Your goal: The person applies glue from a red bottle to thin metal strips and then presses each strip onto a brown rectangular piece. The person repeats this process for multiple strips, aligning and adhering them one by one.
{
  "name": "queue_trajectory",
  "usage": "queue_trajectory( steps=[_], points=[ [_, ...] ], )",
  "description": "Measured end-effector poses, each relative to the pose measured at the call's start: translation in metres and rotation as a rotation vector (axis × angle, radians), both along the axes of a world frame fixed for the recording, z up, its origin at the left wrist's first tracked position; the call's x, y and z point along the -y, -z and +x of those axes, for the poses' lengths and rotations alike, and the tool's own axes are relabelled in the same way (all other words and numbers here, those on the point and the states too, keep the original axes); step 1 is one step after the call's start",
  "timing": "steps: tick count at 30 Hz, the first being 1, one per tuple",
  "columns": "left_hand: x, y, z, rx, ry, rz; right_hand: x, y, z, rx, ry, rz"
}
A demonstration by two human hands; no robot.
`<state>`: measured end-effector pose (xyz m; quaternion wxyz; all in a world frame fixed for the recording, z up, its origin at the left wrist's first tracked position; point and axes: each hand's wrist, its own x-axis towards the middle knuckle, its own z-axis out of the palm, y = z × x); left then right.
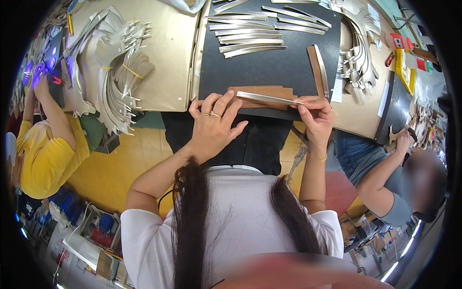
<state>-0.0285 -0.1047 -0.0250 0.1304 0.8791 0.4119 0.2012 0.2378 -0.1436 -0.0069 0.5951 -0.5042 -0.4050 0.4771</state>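
A narrow, shiny silver strip (267, 98) lies across a small stack of flat brown strips (269, 90) at the near edge of the black mat. My right hand (315, 118) pinches its right end between thumb and fingers. Beside the left end, my left hand (214, 123) rests with fingers spread, its fingertips at the brown stack and holding nothing. Farther back on the mat (250, 72) lie several loose silver strips (250, 36) in rough rows. At its right side, another silver strip (321, 67) lies against a brown strip (314, 72).
Banded bundles of pale cut pieces (115, 82) cover part of the left table (168, 62). More pale pieces (358, 53) lie on the right, near a yellow tray (406, 72) and a red-and-white container (399, 41). Co-workers sit left, in a yellow shirt (45, 151), and right, in grey (385, 183).
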Motion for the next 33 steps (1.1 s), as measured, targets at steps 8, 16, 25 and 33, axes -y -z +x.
queue_trajectory(
  steps=[8, 16, 25, 33],
  points=[
    [0.003, 0.001, 0.003, 0.020, -0.032, -0.024, -0.006, 0.006, 0.009, 0.089, -0.041, 0.060],
    [0.001, 0.001, 0.006, 0.039, -0.028, -0.012, -0.011, 0.010, 0.013, 0.121, -0.057, 0.057],
    [0.002, -0.001, 0.009, -0.044, -0.048, -0.034, -0.011, 0.011, 0.014, 0.026, -0.047, 0.046],
    [0.002, 0.005, 0.008, 0.025, -0.035, 0.008, -0.013, 0.011, 0.014, 0.025, -0.057, 0.054]
  ],
)
